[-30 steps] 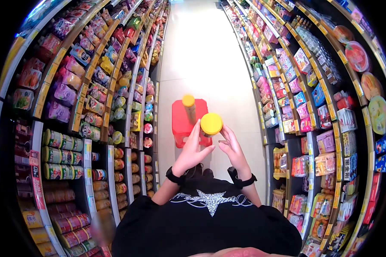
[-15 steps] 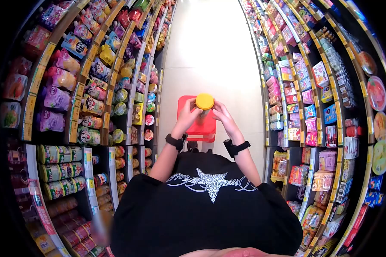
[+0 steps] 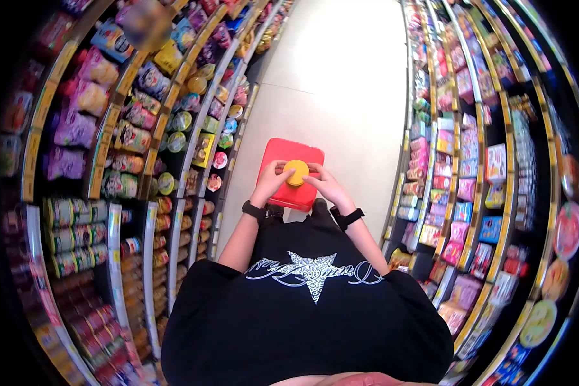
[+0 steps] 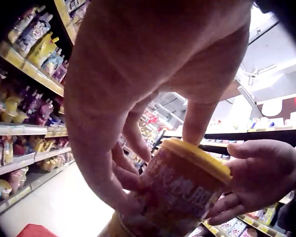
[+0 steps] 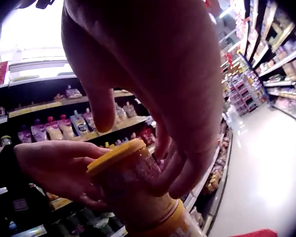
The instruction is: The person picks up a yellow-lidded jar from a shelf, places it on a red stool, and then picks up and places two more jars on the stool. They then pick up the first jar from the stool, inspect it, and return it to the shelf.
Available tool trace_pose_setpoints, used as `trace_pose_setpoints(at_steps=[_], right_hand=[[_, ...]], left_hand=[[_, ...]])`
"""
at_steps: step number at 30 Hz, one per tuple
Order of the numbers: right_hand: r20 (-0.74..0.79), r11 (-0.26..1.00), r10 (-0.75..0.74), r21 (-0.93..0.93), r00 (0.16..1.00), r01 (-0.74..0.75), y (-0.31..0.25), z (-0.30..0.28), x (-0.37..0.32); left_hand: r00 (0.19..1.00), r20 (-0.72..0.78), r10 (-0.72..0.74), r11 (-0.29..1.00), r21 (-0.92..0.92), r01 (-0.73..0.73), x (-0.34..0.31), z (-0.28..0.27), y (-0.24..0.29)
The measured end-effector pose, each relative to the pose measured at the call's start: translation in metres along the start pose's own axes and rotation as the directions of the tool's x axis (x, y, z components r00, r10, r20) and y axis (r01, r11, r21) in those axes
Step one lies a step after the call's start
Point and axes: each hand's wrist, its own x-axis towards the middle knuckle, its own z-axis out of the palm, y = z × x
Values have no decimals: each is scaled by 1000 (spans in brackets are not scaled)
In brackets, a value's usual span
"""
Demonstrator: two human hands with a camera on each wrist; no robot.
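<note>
Both hands are round a jar (image 3: 297, 172) with a round yellow lid, over a red square-topped plastic stand (image 3: 276, 151). In the left wrist view the left hand (image 4: 148, 64) has its thumb at the lid's edge and its fingers along the jar's labelled side. The right hand (image 3: 328, 185) holds the opposite side. In the right wrist view its fingers curl against the wall of the jar (image 5: 133, 185), its thumb above the lid. Directly below that jar shows the yellow lid of a second jar (image 5: 170, 219), mostly hidden.
Packed shelves flank a narrow aisle. Snack pouches (image 3: 77, 128) and rows of cans (image 3: 74, 222) fill the left side; boxes and packets (image 3: 460, 193) line the right. Pale floor (image 3: 328, 83) runs ahead past the red stand. The person's shoes are close behind the stand.
The held jar has moved down and away from the body, over the red stand. The second jar, visible on the stand earlier, is now hidden beneath it in the head view. The head view has turned slightly.
</note>
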Motion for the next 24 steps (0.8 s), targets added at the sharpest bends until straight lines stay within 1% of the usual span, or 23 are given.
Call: trace_pose_setpoints(at_steps=[1, 3, 4, 7, 9, 10, 12, 13, 16, 18, 21, 24], right_hand=[[68, 1000, -19, 17, 998, 18, 3, -2, 7], [118, 998, -34, -46, 992, 39, 9, -6, 18], [144, 995, -40, -80, 989, 52, 12, -8, 23], [278, 995, -93, 57, 956, 80, 26, -17, 39], [308, 992, -101, -46, 946, 121, 37, -23, 53], [321, 985, -110, -93, 941, 147, 38, -24, 57], [388, 991, -118, -14, 914, 133, 33, -27, 61], [420, 992, -123, 24, 899, 124, 25, -29, 60], [427, 998, -50, -15, 903, 62, -2, -30, 50], [478, 995, -63, -42, 876, 94, 14, -31, 66], [498, 995, -74, -25, 864, 99, 17, -31, 71], [495, 997, -71, 1, 866, 81, 3, -32, 64]], left_hand=[[991, -7, -131, 989, -73, 130, -5, 4, 9], [928, 7, -373, 903, -225, 365, -15, 13, 27], [929, -20, -369, 903, -247, 353, -17, 16, 32], [926, -112, -360, 902, -294, 316, -23, 31, 37], [917, -188, -350, 913, -287, 290, -23, 37, 39], [930, -206, -305, 921, -313, 233, -20, 41, 28], [947, -248, -205, 931, -348, 110, -14, 49, 4], [924, -287, -254, 917, -374, 135, -18, 54, 15], [850, -369, -376, 861, -477, 173, -27, 67, 49], [815, -380, -438, 808, -563, 172, -32, 74, 62], [850, -397, -347, 832, -548, 83, -28, 75, 47], [801, -426, -421, 804, -583, 113, -22, 78, 34]])
